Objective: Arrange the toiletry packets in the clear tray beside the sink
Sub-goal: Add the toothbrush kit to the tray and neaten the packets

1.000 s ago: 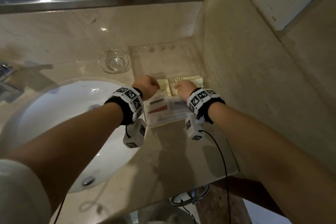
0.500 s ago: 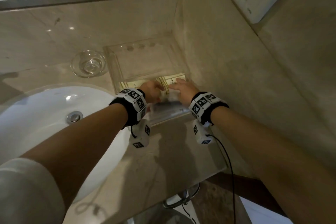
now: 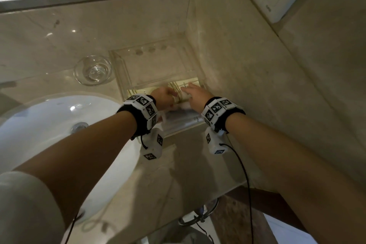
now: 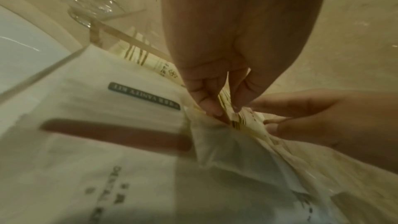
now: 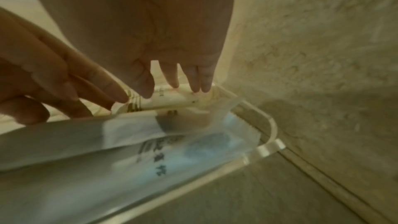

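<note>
**Toiletry packets: in clear tray, being squared up**

Loc: tray sits on marble counter, right of sink, tucked into wall corner. Cream packets w/ gold stripes lie in a row across tray's middle; larger white sachets w/ printed text fill the near part. Far part of tray holds nothing visible. Glass dish just beside tray, left.

L hand: thumb and finger pinching end of a striped cream packet, per left wrist view.

R hand: fingers fairly straight, tips pressing down on top of a cream packet near tray's right wall. Not gripping.

Step (judged): aligning the cream row end-to-end.

Handling notes: packets thin, crinkly, prob. slippery. Keep R fingertips flat as an anchor while L slides its packet in, edges flush. Low lift, else neighbours shift. Mind white sachets underneath riding up.
</note>
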`<state>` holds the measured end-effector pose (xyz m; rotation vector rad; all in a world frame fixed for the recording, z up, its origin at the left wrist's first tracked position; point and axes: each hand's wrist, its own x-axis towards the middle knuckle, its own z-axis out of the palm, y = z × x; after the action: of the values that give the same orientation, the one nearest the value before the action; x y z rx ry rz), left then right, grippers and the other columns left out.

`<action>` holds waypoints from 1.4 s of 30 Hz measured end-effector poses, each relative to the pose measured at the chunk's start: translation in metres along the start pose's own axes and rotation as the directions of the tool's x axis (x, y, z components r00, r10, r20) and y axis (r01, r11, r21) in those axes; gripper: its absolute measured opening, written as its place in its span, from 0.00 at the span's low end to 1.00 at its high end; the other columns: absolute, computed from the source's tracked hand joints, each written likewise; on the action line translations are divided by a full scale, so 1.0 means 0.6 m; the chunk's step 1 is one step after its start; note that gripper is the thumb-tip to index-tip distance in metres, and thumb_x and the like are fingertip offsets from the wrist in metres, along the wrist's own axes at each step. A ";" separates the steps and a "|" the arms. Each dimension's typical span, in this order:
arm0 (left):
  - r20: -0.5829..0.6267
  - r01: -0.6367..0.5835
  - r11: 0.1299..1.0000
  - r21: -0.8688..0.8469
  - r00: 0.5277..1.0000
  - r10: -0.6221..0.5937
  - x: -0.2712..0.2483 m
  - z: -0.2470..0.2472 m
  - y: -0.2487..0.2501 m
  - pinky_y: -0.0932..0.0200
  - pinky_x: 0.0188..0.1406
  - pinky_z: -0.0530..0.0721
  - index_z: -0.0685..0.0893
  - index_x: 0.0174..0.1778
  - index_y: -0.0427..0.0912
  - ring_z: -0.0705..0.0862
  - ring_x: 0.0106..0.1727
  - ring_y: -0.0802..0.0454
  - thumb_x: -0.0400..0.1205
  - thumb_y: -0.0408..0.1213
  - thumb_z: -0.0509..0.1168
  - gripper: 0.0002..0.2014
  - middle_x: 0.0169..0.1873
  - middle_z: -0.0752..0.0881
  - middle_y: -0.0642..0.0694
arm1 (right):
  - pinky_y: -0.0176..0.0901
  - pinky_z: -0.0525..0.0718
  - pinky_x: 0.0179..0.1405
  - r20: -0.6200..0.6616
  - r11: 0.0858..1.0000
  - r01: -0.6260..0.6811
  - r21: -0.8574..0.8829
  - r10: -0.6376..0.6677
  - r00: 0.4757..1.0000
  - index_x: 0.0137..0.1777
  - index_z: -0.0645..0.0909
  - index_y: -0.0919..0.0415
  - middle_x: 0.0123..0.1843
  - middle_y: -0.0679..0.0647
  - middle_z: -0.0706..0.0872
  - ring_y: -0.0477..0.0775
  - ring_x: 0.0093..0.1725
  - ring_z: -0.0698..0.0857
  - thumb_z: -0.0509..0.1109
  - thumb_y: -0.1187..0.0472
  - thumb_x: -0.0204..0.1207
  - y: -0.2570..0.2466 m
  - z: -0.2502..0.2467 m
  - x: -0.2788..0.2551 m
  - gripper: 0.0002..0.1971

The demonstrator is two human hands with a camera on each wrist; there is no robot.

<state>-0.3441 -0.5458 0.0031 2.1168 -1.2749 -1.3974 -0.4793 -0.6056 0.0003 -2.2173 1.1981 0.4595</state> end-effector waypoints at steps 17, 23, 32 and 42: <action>-0.066 -0.043 0.998 0.054 0.997 0.047 -0.021 0.009 0.001 0.53 0.58 0.75 0.81 0.63 0.32 0.80 0.64 0.36 0.82 0.30 0.56 0.16 0.61 0.83 0.32 | 0.47 0.82 0.56 -0.028 0.992 -0.003 -0.128 -0.001 1.000 0.66 0.81 0.56 0.60 0.62 0.84 0.65 0.58 0.83 0.57 0.70 0.80 -0.001 0.015 -0.021 0.19; -0.080 -0.061 0.996 0.067 0.995 0.066 -0.018 0.013 0.004 0.56 0.53 0.74 0.82 0.59 0.30 0.81 0.60 0.39 0.81 0.27 0.55 0.14 0.56 0.83 0.32 | 0.48 0.83 0.57 -0.036 0.992 0.031 -0.120 -0.036 0.999 0.64 0.81 0.58 0.58 0.61 0.85 0.64 0.58 0.84 0.56 0.72 0.78 0.001 0.015 -0.018 0.19; -0.080 0.002 0.999 0.041 0.997 0.001 -0.017 0.013 0.002 0.52 0.61 0.76 0.82 0.61 0.31 0.81 0.62 0.39 0.81 0.29 0.56 0.15 0.59 0.83 0.33 | 0.52 0.75 0.70 -0.210 0.994 0.041 -0.099 -0.061 0.976 0.72 0.74 0.61 0.74 0.56 0.74 0.58 0.72 0.74 0.58 0.72 0.78 0.008 0.007 -0.023 0.23; -0.151 0.032 0.999 0.013 0.988 -0.030 -0.017 0.012 0.003 0.55 0.69 0.72 0.79 0.67 0.32 0.77 0.70 0.39 0.80 0.27 0.56 0.19 0.68 0.79 0.35 | 0.53 0.75 0.70 -0.207 0.987 0.060 -0.149 -0.090 0.974 0.76 0.69 0.59 0.77 0.55 0.70 0.59 0.74 0.71 0.60 0.71 0.77 0.014 0.011 -0.019 0.26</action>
<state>-0.3525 -0.5370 0.0069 2.2147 -1.2034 -1.2169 -0.4924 -0.5979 -0.0014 -2.4761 1.2166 0.2883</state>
